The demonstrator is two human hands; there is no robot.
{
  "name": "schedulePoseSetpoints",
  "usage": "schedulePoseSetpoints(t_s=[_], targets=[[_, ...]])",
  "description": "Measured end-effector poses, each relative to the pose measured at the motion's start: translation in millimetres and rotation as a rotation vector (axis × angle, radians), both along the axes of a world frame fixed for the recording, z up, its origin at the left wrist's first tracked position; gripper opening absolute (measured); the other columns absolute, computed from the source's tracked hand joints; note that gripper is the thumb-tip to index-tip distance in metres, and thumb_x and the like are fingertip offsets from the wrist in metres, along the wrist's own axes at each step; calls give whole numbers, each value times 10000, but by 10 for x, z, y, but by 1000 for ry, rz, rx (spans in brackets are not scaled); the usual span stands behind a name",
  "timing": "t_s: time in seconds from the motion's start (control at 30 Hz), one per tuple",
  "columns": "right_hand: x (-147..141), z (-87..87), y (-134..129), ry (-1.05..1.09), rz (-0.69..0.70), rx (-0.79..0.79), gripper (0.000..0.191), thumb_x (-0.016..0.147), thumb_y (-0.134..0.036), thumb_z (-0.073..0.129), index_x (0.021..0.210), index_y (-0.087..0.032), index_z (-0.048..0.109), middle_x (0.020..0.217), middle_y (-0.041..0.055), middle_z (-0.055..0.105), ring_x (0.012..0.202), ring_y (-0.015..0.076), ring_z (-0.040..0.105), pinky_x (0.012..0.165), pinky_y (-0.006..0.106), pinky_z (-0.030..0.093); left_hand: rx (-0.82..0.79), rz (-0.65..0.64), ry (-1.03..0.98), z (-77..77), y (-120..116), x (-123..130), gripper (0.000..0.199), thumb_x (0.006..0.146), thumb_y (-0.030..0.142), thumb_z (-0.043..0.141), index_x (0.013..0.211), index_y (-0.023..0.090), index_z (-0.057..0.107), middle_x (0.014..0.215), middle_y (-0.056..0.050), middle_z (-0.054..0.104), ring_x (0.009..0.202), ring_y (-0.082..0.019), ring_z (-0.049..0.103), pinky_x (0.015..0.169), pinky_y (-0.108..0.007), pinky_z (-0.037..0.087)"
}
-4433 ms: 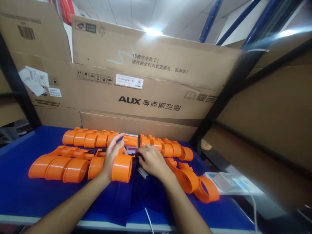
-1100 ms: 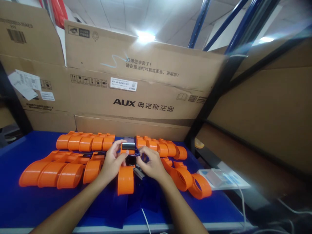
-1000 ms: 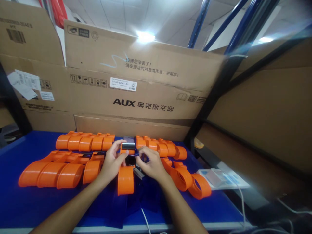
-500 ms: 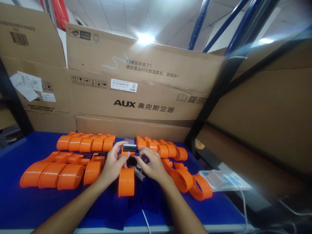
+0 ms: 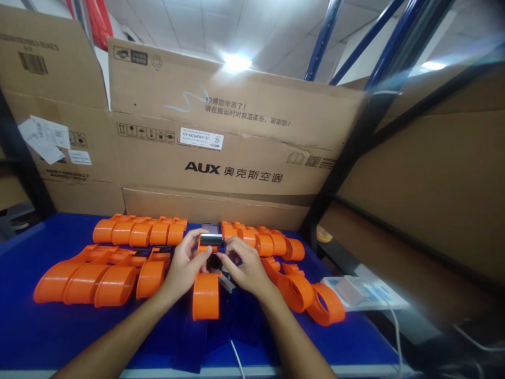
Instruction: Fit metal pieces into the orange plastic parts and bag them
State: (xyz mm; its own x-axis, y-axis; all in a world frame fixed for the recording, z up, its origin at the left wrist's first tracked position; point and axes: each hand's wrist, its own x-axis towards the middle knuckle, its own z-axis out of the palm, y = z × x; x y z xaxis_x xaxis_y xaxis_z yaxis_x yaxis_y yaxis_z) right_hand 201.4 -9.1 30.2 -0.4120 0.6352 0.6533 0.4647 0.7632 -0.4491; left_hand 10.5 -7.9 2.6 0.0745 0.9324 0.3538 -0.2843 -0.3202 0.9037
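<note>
The orange plastic piece with a broad ring and a flat head [image 5: 205, 297] has been turned, so its black strip with a pale toothed edge [image 5: 211, 240] now faces you, leaving that edge exposed between your hands; the last second shows hardly any shift. Your left hand [image 5: 183, 266] grips the head's left side between thumb and fingers, with the ring nearer you. Your right hand [image 5: 246, 266] has its fingers curled at the head's right end; whether they pinch anything, you cannot tell from here. Similar orange ringed pieces lie in rows to the left [image 5: 114, 284] and right [image 5: 290, 287] on the blue tabletop [image 5: 23, 263]. Behind stands a printed brown cardboard box [image 5: 158, 158], its inside hidden. On your right, a shallow white tray [image 5: 394, 301] bears a pale boxy item [image 5: 352, 288].
</note>
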Motion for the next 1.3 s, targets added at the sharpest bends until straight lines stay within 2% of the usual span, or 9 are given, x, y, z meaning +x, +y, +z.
schedulePoseSetpoints(t_s=[0.27,0.43,0.57,0.63,0.77,0.87,0.93,1.1,1.3], targets=[[2,61,-44,28,41,-32,192,977,-329,580,822,-230,527,856,44,594,800,202,563,725,327,472,-6,-36,-42,44,-30,-5,445,840,314,736,1241,251,553,896,8,676,465,-71,544,485,-229,521],[31,40,-45,300,47,-63,227,1019,-417,467,1067,-230,586,954,71,639,861,226,620,773,363,517,-131,-151,-66,118,-88,-11,660,848,357,753,1428,213,473,707,-7,690,556,-176,686,524,-265,564],[1,73,-66,371,119,-235,417,1020,-488,458,1365,-256,490,1228,112,649,1125,273,633,933,412,522,-213,-264,-122,144,-145,29,859,818,356,796,1551,275,358,1073,-108,736,756,-254,769,618,-346,632],[-15,96,-78,362,218,-339,476,1009,-524,476,1411,-269,467,1250,106,648,1167,284,623,971,426,510,-239,-318,-131,154,-171,50,855,831,352,790,1563,285,354,1235,-142,694,795,-263,775,652,-364,640],[-37,84,-66,433,335,-462,543,952,-582,569,1395,-289,457,1099,77,668,1041,277,653,894,412,527,-213,-369,-128,172,-196,66,781,800,286,823,1501,251,482,1383,-164,633,979,-312,756,782,-391,638],[-80,36,-41,476,283,-470,577,896,-602,648,1343,-290,458,1079,67,638,979,253,640,847,384,527,-115,-386,-110,165,-197,60,719,748,218,857,1416,214,592,1407,-154,629,1238,-366,635,935,-418,592],[-121,12,-35,487,246,-461,551,889,-599,660,1297,-285,463,1060,60,622,934,231,629,814,363,526,-67,-362,-88,148,-197,50,678,744,215,857,1382,204,628,1424,-146,620,1319,-379,567,998,-436,556],[-192,31,-69,484,218,-408,467,902,-552,664,1209,-268,455,993,35,591,823,185,580,749,323,494,-8,-257,-49,103,-174,19,538,807,287,808,1324,205,684,1433,-122,620,1383,-359,508,1123,-437,445],[-222,87,-127,471,177,-337,343,925,-489,650,1071,-257,445,994,30,589,826,172,548,719,294,453,-16,-222,-15,119,-118,12,479,831,302,776,1294,205,702,1382,-111,660,1344,-336,549,1123,-429,434]])
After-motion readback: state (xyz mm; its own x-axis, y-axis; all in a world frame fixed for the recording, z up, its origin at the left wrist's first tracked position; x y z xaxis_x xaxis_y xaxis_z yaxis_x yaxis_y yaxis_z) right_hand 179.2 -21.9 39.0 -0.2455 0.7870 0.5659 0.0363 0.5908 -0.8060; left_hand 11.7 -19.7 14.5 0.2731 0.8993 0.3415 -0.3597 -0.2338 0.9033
